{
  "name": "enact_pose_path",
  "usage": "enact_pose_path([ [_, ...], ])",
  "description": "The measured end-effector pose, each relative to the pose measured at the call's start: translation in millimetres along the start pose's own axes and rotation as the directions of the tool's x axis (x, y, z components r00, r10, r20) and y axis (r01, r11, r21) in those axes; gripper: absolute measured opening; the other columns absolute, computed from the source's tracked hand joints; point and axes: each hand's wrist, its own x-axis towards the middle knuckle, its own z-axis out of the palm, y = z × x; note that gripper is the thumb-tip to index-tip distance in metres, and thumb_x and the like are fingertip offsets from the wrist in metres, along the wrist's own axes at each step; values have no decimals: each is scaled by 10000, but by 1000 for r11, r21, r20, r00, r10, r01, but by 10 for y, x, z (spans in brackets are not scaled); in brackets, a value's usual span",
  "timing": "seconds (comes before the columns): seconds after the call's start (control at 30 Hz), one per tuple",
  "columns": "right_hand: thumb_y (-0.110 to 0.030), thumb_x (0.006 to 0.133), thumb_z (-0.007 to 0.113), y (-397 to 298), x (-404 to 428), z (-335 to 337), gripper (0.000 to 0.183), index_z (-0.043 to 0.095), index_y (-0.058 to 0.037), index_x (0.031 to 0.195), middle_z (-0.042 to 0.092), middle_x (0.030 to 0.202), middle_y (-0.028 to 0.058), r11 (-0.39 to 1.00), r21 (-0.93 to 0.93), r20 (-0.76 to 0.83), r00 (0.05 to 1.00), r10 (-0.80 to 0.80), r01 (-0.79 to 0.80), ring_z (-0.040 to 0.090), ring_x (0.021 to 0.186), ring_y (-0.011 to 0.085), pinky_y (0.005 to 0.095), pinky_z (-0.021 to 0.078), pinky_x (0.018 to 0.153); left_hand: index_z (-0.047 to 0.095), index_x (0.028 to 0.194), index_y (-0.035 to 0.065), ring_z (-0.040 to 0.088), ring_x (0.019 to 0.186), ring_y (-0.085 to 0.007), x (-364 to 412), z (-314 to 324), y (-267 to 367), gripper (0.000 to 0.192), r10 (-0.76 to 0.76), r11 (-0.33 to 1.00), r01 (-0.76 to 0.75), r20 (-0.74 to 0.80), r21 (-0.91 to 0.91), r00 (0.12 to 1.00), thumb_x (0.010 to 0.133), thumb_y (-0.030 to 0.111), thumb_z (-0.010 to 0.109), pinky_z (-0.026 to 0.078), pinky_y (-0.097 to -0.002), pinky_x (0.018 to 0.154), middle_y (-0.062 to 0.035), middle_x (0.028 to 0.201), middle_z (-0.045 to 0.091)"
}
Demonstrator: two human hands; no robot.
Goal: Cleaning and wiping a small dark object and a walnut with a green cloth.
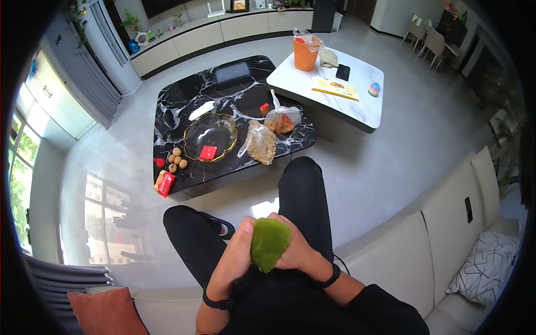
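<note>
A green, soft-looking piece of cloth-like material (270,245) is held upright above my lap, between both hands. Along its left side, my left hand (239,253) grips it with the thumb near the top edge. My right hand (296,247) closes around the opposite side, its fingers partly hidden behind the green piece. In front of my knees stands a black marbled coffee table (234,90). On it are a clear scalloped tray with a gold rim (209,136), a red packet (208,153) in the tray, and a plastic bag of peanuts (260,144).
Walnuts (177,160) and a red snack packet (164,183) lie at the table's left corner. Another bag (283,120) holds red-wrapped pieces. A white marbled table (356,111) carries an orange bin (305,55) and a yellow packet (335,88). I sit on a beige sofa (385,255).
</note>
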Motion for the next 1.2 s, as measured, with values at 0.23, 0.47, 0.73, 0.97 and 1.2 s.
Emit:
enact_pose_path([
  [0.23, -222, 657, 745, -23, -98, 121, 351, 562, -75, 918, 538, 894, 82, 987, 135, -93, 991, 96, -83, 546, 822, 309, 391, 443, 759, 508, 965, 75, 466, 827, -70, -10, -2, -40, 452, 1, 1000, 0, 37, -24, 999, 1034, 465, 290, 403, -225, 771, 1, 891, 509],
  [0.47, -175, 671, 744, 75, -180, 121, 313, 628, -52, 934, 643, 951, 102, 994, 112, -85, 996, 22, -12, 608, 898, 307, 393, 456, 845, 487, 897, 58, 425, 799, -75, -31, 29, 16, 432, -42, 992, 54, 108, -116, 993, 1039, 430, 317, 394, -233, 748, -1, 850, 474],
  [0.73, -158, 658, 785, -47, -271, 159, 385, 628, -60, 995, 599, 930, 82, 992, 118, -91, 994, 60, -49, 579, 850, 278, 373, 450, 788, 484, 948, 59, 427, 825, -75, -52, 14, 12, 440, 71, 997, -69, 50, -39, 996, 1040, 441, 286, 383, -233, 772, 1, 866, 470],
  [0.97, -256, 625, 820, 63, -185, 113, 511, 604, -66, 1047, 565, 982, 58, 988, -154, -76, 997, -4, -8, 540, 848, 238, 367, 417, 760, 386, 1208, 25, 450, 1044, -140, -93, -23, 74, 536, 0, 992, -17, 130, 127, 991, 1028, 502, 219, 357, -287, 952, -78, 1086, 471],
  [1.2, -228, 652, 778, 93, -225, 188, 347, 627, -99, 937, 580, 892, 38, 971, -218, -243, 959, -148, 95, 554, 758, 230, 349, 412, 661, 296, 1242, -17, 475, 1091, -265, -153, 60, 62, 535, 93, 985, -122, 228, 121, 969, 1026, 471, 252, 356, -356, 994, -190, 1154, 454],
])
